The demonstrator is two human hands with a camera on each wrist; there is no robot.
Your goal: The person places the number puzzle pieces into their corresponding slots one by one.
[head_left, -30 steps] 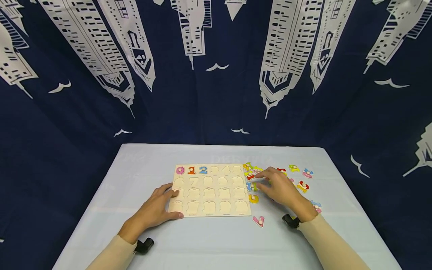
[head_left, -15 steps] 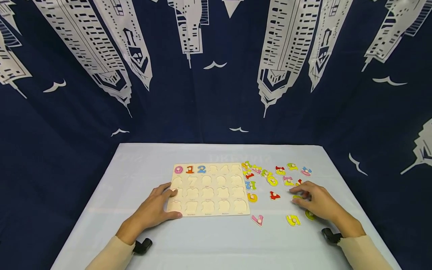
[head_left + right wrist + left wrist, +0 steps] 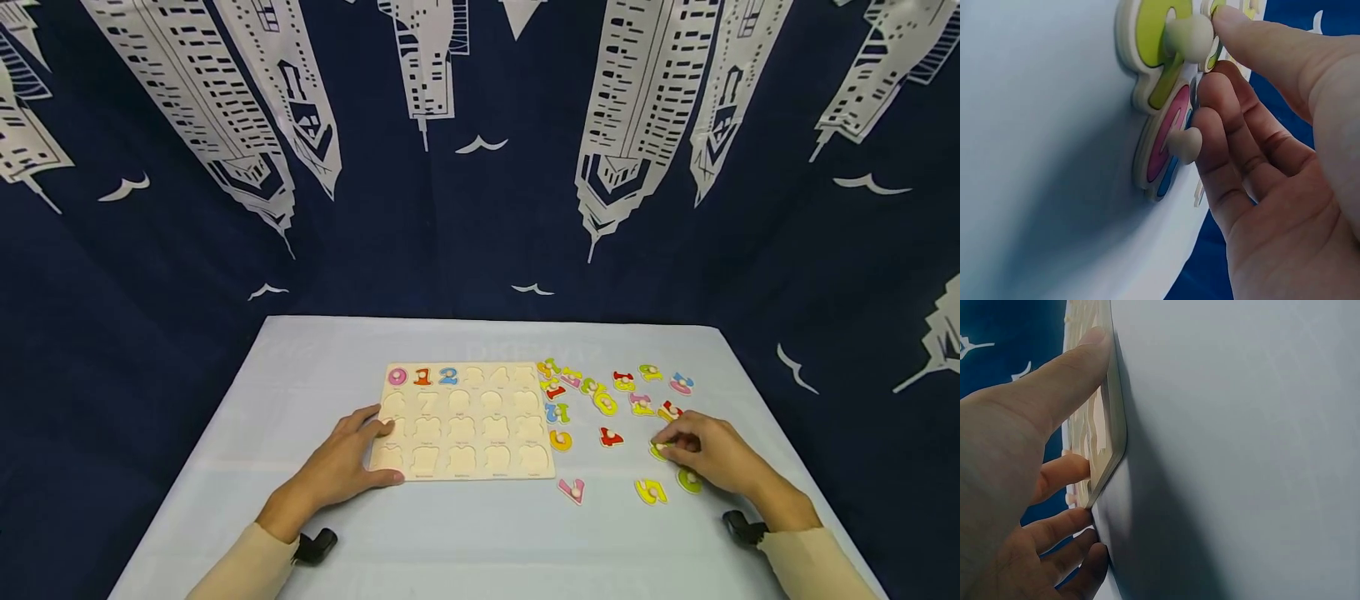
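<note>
My left hand point(image 3: 347, 457) rests at the left side of a wooden number puzzle board point(image 3: 463, 435). In the left wrist view its thumb point(image 3: 1079, 365) presses along the board's edge and the index finger touches the top. My right hand point(image 3: 712, 454) pinches a small green number piece point(image 3: 656, 450) on the table, mostly covered by the fingertips. Another green number piece point(image 3: 688, 481) lies just below that hand. In the right wrist view a pink and blue piece point(image 3: 1163, 147) with a knob lies beside the fingers. The board's top row holds 0 point(image 3: 397, 377), 1 point(image 3: 423, 377) and 2 point(image 3: 448, 376).
Several loose number pieces lie right of the board, including a yellow 5 point(image 3: 650, 491), a pink 7 point(image 3: 572, 490), a red 4 point(image 3: 611, 437) and a yellow 0 point(image 3: 604, 403). A white cloth covers the table point(image 3: 480, 542). A dark blue printed curtain point(image 3: 442, 225) hangs behind.
My right hand has moved right, away from the pieces beside the board, and its fingers have closed on the green number piece. My left hand has stayed on the board.
</note>
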